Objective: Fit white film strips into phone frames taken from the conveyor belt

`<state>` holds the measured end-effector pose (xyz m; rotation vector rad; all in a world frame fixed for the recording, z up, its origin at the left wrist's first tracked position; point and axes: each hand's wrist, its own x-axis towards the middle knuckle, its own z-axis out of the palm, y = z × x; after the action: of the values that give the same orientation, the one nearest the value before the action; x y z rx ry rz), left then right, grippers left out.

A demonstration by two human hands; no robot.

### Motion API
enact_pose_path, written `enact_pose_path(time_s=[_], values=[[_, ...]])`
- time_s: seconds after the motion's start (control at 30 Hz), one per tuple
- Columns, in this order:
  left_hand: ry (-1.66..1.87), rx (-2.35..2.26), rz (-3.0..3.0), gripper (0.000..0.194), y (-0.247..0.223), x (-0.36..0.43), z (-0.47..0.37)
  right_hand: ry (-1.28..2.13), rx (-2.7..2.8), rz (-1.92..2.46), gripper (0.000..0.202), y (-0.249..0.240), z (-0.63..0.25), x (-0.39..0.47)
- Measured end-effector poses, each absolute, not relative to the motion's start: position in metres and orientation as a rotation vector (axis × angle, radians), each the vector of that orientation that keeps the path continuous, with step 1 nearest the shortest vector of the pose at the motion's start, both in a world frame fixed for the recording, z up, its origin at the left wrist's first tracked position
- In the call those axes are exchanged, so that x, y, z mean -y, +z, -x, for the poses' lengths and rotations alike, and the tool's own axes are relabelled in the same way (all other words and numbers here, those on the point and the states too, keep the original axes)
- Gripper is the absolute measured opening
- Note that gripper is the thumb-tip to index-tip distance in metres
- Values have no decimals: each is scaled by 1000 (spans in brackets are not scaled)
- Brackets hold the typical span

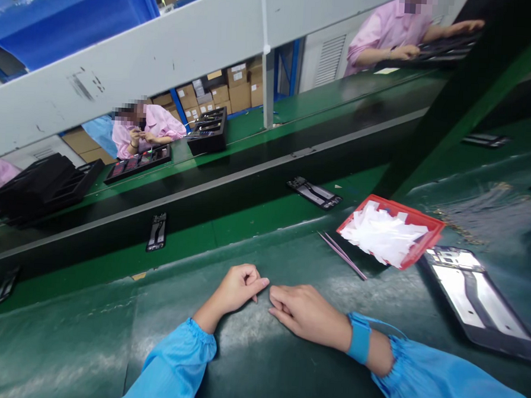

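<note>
My left hand [239, 288] is over the green work surface [248, 364], its fingers curled in and the thumb pointing right. Facing it, a small gap away, my right hand [306, 313] is also closed, with a blue wrist strap [359, 338] behind it. No object shows in either hand. Beyond my right hand lie tweezers [342, 256], beside a red tray [434, 227] heaped with white strips [383, 232]. An opened phone body [483, 299] with a bright silver inside lies to the right of the tray.
On the green strip beyond the work surface lie several phone frames, one [314, 192] near the tray and another [157, 232] further left. A dark green post [466, 102] slants down at right. Across the line, people in pink work beside black trays [209, 131].
</note>
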<state>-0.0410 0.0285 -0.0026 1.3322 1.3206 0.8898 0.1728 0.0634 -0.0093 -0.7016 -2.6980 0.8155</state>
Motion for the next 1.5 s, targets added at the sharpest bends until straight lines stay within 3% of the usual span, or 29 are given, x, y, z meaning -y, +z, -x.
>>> enact_pose_path(time_s=[0.2, 0.33, 0.43, 0.57, 0.67, 0.77, 0.83, 0.93, 1.0, 1.13, 1.27, 1.37, 1.43, 1.5], values=[[902, -1360, -1446, 58, -9, -30, 41, 824, 2690, 694, 27, -10, -172, -63], [1106, -1937, -1614, 44, -4, -54, 86, 832, 2677, 682, 30, -8, -171, -64], [1200, -2330, -1413, 20, 8, -68, 147, 823, 2659, 668, 31, -7, -171, -64], [1060, -2783, -1106, 69, 17, -67, 215, 791, 2644, 653, 32, -9, -170, -63], [833, -2912, -974, 95, 12, -64, 236, 779, 2635, 645, 31, -10, -169, -63], [585, -2972, -911, 103, 6, -69, 241, 782, 2631, 651, 31, -10, -169, -62], [497, -2988, -889, 93, 6, -73, 243, 786, 2634, 652, 31, -9, -169, -62], [523, -2977, -930, 71, 8, -74, 244, 785, 2644, 652, 31, -9, -169, -63], [562, -2969, -967, 67, 11, -70, 244, 786, 2649, 664, 30, -8, -169, -63], [706, -2913, -1051, 90, 18, -60, 235, 821, 2651, 671, 30, -7, -169, -62], [1238, -2554, -1085, 103, 30, -57, 196, 872, 2626, 664, 28, -7, -169, -63], [1465, -1914, -1008, 86, 31, -51, 134, 1033, 2511, 676, 17, -6, -168, -65], [1396, -1563, -1005, 67, 24, -41, 85, 1217, 2353, 675, 13, -4, -169, -66], [1294, -1397, -909, 61, 14, -28, 40, 1361, 2176, 669, 19, -2, -169, -68]])
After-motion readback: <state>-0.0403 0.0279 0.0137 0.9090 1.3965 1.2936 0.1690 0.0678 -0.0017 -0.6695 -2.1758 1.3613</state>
